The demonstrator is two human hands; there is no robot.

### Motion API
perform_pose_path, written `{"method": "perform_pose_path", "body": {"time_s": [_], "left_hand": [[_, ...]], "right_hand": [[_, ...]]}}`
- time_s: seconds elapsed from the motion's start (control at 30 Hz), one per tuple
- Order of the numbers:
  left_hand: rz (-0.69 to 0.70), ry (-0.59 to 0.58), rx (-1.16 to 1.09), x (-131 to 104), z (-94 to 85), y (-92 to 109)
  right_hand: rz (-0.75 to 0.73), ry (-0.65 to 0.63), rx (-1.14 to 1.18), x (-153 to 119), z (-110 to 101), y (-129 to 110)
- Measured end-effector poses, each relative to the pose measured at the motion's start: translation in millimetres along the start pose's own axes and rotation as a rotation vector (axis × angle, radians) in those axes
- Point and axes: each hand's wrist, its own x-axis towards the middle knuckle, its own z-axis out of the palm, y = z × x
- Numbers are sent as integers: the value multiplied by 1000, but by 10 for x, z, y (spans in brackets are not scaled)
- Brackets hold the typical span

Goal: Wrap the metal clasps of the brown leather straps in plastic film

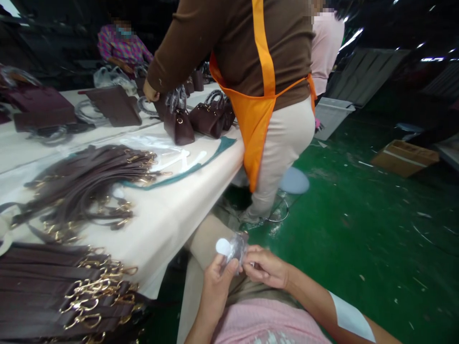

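Over my lap, both hands are at a small dark piece wrapped in clear plastic (236,248); its exact kind is unclear. A white round-ended tab (223,246) sticks out on its left side. My left hand (217,282) pinches the piece from below, thumb in front. At its right edge, my right hand (267,267) has its fingers closed on the wrap. To the left, dark brown straps with gold clips (89,286) lie in a bundle, and a second pile of straps (96,177) is spread farther up the table.
The pale-covered table (193,191) runs along my left. Brown handbags (179,126) stand on it beyond the straps. A co-worker in an orange apron (247,124) stands close ahead. A blue stool (294,180) and a cardboard box (405,157) are on the green floor.
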Motion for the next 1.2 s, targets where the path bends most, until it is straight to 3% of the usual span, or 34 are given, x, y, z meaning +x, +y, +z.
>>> {"method": "perform_pose_path", "body": {"time_s": [0.1, 0.2, 0.33, 0.4, 0.53, 0.67, 0.87, 1.0, 1.2], "left_hand": [[41, 128, 219, 36, -43, -101], [58, 202, 345, 37, -37, -188], [58, 96, 391, -13, 38, -256], [64, 39, 420, -51, 80, -259], [47, -33, 438, -135, 135, -228], [28, -76, 471, -202, 155, -222], [93, -169, 515, -238, 138, -269], [104, -248, 485, -239, 118, -288], [171, -203, 405, -285, 107, -226]], "right_hand": [[-31, 222, -89, -70, 38, 32], [-73, 372, -382, -207, 37, 93], [-276, 397, -819, -437, 64, 76], [-397, 392, -884, -524, 101, 15], [-478, 373, -765, -585, 157, -48], [-350, 284, -478, -518, 149, 63], [-242, 277, -194, -421, 46, 208], [-252, 310, -199, -400, 24, 256], [-305, 467, -339, -349, 32, 294]]}}
